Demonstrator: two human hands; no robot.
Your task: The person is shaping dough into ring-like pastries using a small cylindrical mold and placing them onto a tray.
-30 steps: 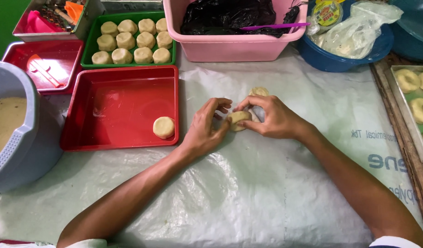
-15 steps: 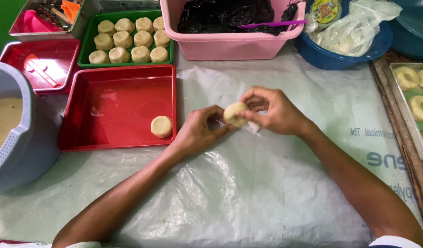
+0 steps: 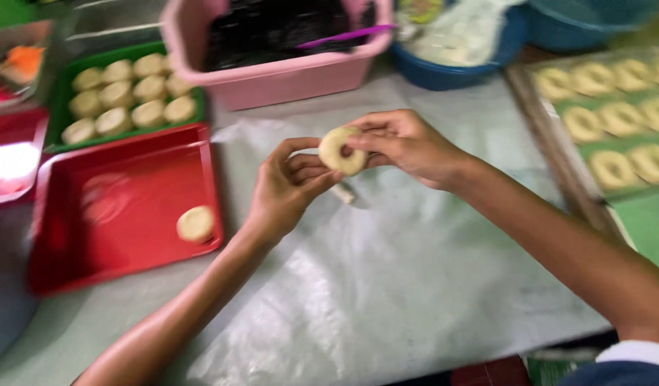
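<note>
Pale dough, a ring with a hole [image 3: 341, 150], sits pinched between both hands above the plastic-covered table [image 3: 386, 286]. The right hand [image 3: 408, 146] curls around it, one fingertip at the hole; the left hand [image 3: 290, 186] cups it, fingers half bent. Motion blur softens everything. A small pale object under the hands is hard to make out. One dough disc [image 3: 195, 224] lies in the red tray [image 3: 107, 214], just left of the hands.
</note>
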